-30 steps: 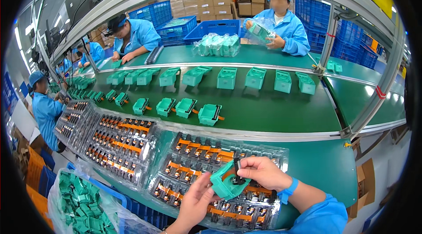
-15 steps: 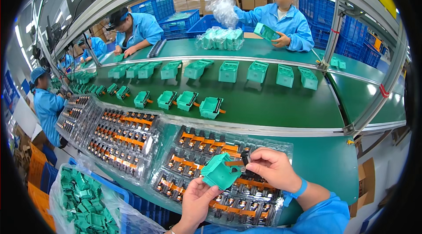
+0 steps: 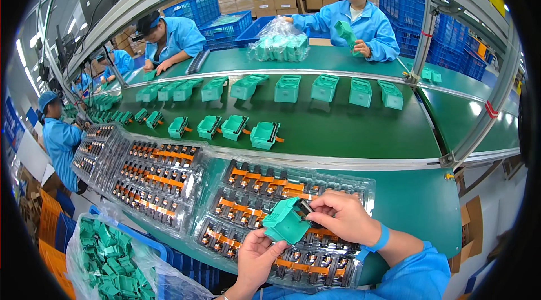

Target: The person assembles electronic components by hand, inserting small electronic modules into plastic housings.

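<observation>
My left hand [image 3: 256, 257] pinches the lower left edge of a green plastic housing [image 3: 285, 225], its hollow side facing up. Close by, my right hand [image 3: 342, 218] grips a small black part [image 3: 308, 210] between thumb and fingers. That part lies against the housing's upper right edge; my fingers hide whether it is seated. Under both hands is a clear plastic tray [image 3: 369, 187] holding rows of black parts with orange flat cables [image 3: 248, 176]. A blue band circles my right wrist.
Beyond the tray, a green conveyor belt [image 3: 360, 136] carries two rows of green housings [image 3: 265, 135]. More trays [image 3: 158, 173] stand at the left. A bagged bin of green pieces [image 3: 110, 260] sits lower left. Co-workers in blue stand across and to the left. Metal posts [image 3: 490, 102] frame the right.
My right hand has brought the black part against the housing, and its orange cable has gone from sight. The person opposite has lowered the clear bag onto wrapped housings and tilted another housing upright.
</observation>
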Available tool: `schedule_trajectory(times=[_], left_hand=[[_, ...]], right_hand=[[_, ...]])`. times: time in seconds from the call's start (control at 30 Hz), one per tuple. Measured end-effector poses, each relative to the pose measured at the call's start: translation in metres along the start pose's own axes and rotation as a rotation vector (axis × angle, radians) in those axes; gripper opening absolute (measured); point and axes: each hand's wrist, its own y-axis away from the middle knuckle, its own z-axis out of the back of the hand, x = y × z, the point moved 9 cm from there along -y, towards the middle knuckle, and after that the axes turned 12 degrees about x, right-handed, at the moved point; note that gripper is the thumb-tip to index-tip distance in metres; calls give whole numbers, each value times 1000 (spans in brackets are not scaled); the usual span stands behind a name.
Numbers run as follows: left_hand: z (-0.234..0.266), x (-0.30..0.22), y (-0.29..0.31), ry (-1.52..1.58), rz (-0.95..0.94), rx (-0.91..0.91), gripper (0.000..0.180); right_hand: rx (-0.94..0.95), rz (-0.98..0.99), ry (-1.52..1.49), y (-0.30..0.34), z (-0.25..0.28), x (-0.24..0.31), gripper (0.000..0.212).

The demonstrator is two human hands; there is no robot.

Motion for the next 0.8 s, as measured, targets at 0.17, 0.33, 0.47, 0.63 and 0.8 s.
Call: schedule_trajectory(times=[0.17, 0.33, 0.47, 0.63, 0.8], left_hand=[[0, -1, 1, -9, -5, 20, 28], [0, 0, 1, 1, 6, 49, 27], [1, 1, 3, -34, -2, 41, 28], [0, 1, 3, -23, 15, 56, 30], [1, 4, 2, -16, 38, 88, 30]], right_hand=[[127, -214, -359, -1, -16, -33, 16], [85, -240, -592, 1, -22, -46, 16], [181, -207, -374, 0, -23, -37, 17], [207, -175, -428, -2, -27, -31, 17], [297, -228, -380, -1, -31, -39, 17]])
